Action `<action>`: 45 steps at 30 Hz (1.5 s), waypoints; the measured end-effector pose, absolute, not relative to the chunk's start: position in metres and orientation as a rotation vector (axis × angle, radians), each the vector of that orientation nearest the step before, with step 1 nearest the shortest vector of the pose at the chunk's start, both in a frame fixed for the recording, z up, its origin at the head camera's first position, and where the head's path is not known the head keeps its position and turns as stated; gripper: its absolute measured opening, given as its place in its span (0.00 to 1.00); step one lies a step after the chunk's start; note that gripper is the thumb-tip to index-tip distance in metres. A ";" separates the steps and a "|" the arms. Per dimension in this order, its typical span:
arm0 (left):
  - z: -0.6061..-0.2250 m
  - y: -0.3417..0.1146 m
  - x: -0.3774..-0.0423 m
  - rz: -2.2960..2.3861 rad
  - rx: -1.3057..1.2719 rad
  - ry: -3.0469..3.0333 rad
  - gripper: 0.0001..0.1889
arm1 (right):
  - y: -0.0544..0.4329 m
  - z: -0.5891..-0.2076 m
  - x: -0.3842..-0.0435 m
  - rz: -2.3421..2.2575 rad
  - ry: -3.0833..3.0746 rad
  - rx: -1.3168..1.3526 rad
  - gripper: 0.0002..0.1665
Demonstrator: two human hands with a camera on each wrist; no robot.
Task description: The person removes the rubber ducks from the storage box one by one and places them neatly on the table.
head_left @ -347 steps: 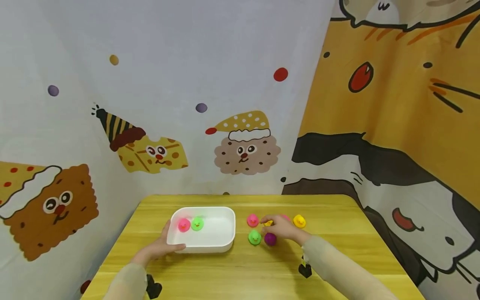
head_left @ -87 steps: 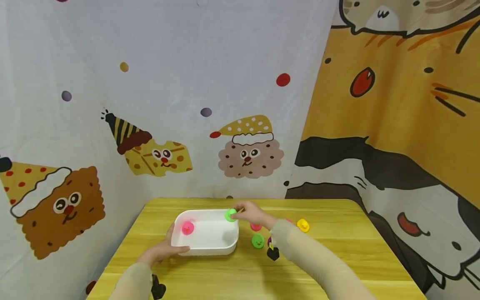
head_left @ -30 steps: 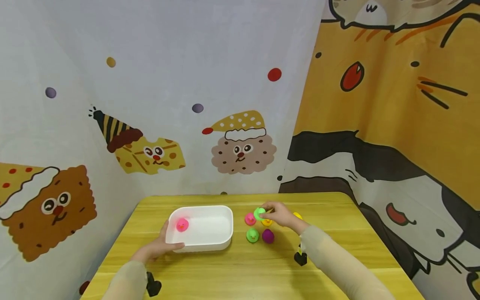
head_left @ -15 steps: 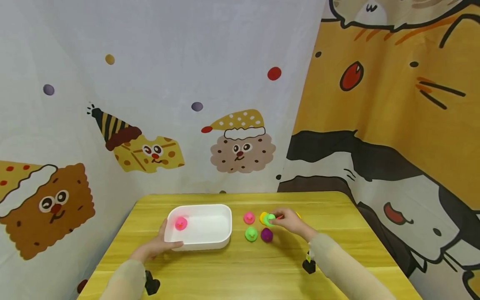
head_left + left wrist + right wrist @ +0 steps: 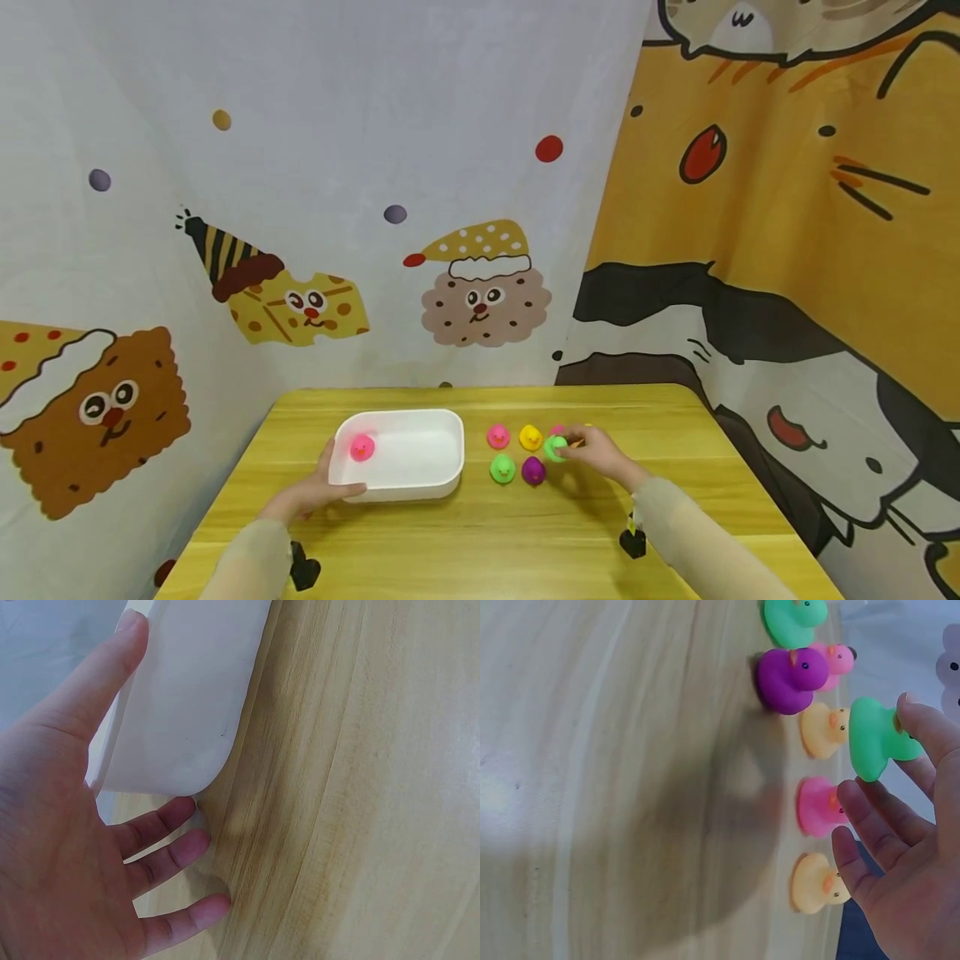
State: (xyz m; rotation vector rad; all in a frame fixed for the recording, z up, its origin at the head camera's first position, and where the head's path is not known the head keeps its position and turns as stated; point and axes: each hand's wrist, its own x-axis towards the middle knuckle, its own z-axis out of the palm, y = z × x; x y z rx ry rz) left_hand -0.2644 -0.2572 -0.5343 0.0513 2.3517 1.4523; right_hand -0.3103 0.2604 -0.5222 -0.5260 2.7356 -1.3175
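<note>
My left hand (image 5: 311,492) rests against the left end of a white plastic tub (image 5: 420,492), thumb along its front rim. In the left wrist view the thumb is straight and the visible fingers are spread near the tub's lower corner. A pink rubber duck (image 5: 362,447) sits inside at the left. My right hand (image 5: 597,454) pinches a light green rubber duck (image 5: 874,742) between thumb and fingers, above the table. Around it stand a yellow duck (image 5: 531,437), a purple duck (image 5: 533,471) and another pink duck (image 5: 817,806), partly hidden by the hand in the head view.
Left of the purple duck stand a green duck (image 5: 502,468) and a pink duck (image 5: 498,436). A second yellow duck (image 5: 814,883) is mostly hidden behind the right hand in the head view. Printed cloth (image 5: 480,108) hangs behind the wooden table (image 5: 450,550).
The green duck, earlier beside the pink one inside the tub, has been lifted out by my right hand. It has travelled right, past the yellow duck. My left hand stays at the tub.
</note>
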 end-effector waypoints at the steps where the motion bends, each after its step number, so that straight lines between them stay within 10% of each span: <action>1: -0.534 -0.257 -0.264 1.441 0.040 2.355 0.66 | 0.261 -0.524 -0.310 -1.310 2.746 -0.524 0.18; 45: -0.536 -0.255 -0.266 1.476 0.044 2.346 0.65 | 0.277 -0.564 -0.303 -1.267 2.716 -0.377 0.16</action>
